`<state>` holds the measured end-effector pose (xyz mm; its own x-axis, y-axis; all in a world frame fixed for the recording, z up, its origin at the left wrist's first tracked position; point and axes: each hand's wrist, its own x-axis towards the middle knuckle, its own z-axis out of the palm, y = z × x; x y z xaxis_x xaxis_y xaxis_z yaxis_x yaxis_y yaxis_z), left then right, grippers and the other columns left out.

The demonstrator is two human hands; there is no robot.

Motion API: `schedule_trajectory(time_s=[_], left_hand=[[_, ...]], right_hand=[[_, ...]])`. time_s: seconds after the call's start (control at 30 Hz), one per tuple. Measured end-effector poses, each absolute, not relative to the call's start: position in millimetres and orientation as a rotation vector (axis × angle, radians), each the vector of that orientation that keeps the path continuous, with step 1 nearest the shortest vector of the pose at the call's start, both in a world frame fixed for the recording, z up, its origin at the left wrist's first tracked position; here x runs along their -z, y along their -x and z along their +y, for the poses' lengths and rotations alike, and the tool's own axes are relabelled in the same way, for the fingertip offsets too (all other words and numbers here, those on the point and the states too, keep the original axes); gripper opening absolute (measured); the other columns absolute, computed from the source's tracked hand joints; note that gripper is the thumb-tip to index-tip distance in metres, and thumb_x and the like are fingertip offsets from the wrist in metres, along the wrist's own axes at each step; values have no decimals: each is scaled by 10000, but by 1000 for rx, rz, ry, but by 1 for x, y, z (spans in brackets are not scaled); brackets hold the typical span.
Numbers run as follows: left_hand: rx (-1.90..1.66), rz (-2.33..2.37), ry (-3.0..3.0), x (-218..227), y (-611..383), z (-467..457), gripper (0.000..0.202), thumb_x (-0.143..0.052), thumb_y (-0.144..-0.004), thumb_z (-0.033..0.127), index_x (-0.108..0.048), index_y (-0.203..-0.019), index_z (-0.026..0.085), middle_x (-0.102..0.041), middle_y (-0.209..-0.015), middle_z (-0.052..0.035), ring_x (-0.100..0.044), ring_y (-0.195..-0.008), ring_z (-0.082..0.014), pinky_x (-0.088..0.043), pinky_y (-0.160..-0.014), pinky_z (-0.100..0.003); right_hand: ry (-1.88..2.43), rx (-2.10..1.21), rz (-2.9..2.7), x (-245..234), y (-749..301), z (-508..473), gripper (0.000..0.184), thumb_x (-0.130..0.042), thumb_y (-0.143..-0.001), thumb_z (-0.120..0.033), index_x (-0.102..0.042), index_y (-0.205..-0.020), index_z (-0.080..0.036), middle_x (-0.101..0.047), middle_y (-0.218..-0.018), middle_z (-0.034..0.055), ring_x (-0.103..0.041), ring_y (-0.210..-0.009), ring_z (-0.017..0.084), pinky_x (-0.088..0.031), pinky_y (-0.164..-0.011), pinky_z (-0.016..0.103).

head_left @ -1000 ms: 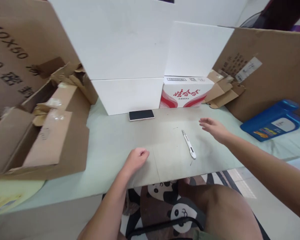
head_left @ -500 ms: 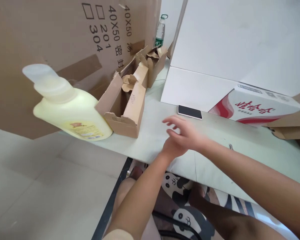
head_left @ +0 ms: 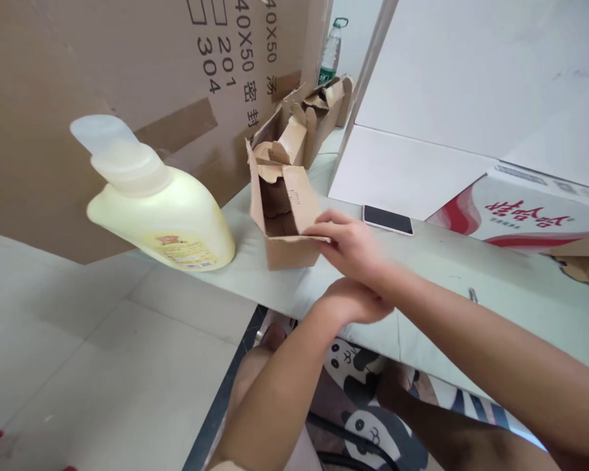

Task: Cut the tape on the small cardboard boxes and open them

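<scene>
An open-topped brown cardboard box [head_left: 294, 253] with torn flaps stands near the table's front edge. My right hand [head_left: 348, 245] has its fingers on the box's near right corner, gripping the flap there, with the thumb partly hidden. Just below, my left hand [head_left: 356, 302] crosses under my right wrist, close against it; its fingers are mostly hidden. Left of the box leans a pale yellow bottle [head_left: 171, 219] with a translucent cap. Behind the box, more small open cartons [head_left: 324, 114] stand in a row.
A large printed carton [head_left: 142, 65] rises at the left behind the bottle. A phone [head_left: 387, 220] lies on the table [head_left: 436, 275] by a white box [head_left: 402, 167]. A red-and-white carton [head_left: 525, 206] is to the right, and a green-capped water bottle [head_left: 330, 52] at the back.
My right hand has moved left and down onto the box corner, and the box has turned away from the yellow bottle. My left hand has slid right, under the right wrist.
</scene>
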<state>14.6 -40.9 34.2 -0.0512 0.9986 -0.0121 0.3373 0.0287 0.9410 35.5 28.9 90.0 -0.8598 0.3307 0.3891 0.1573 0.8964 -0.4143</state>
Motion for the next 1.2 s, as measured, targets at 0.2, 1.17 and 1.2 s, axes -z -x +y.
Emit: schedule_trajectory(time_s=[0.2,1.17,1.2], left_hand=[[-627,1174,-1814,-129,-20,-94,387,-631,-781,253,-390,-482,214,-457,-441,31,-354,-419,-126,-296,-483,-325],[-1929,1418,-1289,-26,-21,-16,765,-380,-711,924,-675,-772,221,-730,-773,-82,-655,-1111,-322,-409,-1087,-514],[-1925,1428,-1296,-24,-23,-17,687,-460,-748,865,-676,-809,216,-732,-804,-80,-641,-1146,-314,-412,-1088,-498]], right_hand=[[444,-597,-2303,-77,-159,41,206,-586,-868,-182,-769,-889,-274,-651,-956,73,-671,-894,209,-567,-763,357],[1106,-664,-1495,-16,-271,25,618,-669,-823,-232,-450,-1395,-314,-575,-1310,91,-627,-933,195,-564,-793,390],[1078,-703,-1512,-14,-274,26,616,-657,-835,-236,-440,-1406,-316,-602,-1278,84,-625,-1019,220,-551,-855,419]])
